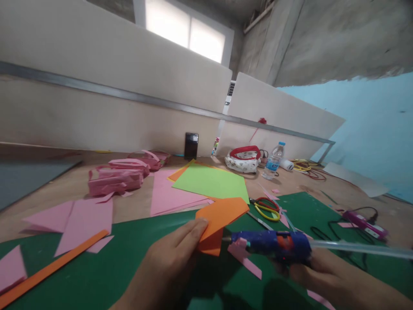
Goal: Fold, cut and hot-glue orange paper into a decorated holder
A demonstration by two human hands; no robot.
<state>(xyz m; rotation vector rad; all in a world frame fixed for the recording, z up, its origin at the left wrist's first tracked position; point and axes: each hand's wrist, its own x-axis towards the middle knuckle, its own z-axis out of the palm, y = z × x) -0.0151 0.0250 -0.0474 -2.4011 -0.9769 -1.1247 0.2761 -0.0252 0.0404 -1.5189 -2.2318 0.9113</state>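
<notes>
L hand (176, 249) pinching folded orange paper (222, 215) betw. thumb & fingers, held over green mat (109, 275) on tabletop (134, 209). R hand (312, 269) wrapped round blue glue gun (264, 243) — clear glue stick (361, 246) projecting from rear, nozzle at paper's right edge; contact can't be confirmed. Scissors (267, 211) w/ red & yellow handles lie just beyond gun, nr. lime-green sheet (211, 181). Water bottle (274, 161) upright — farther back, right of white-and-red pouch (241, 162).
</notes>
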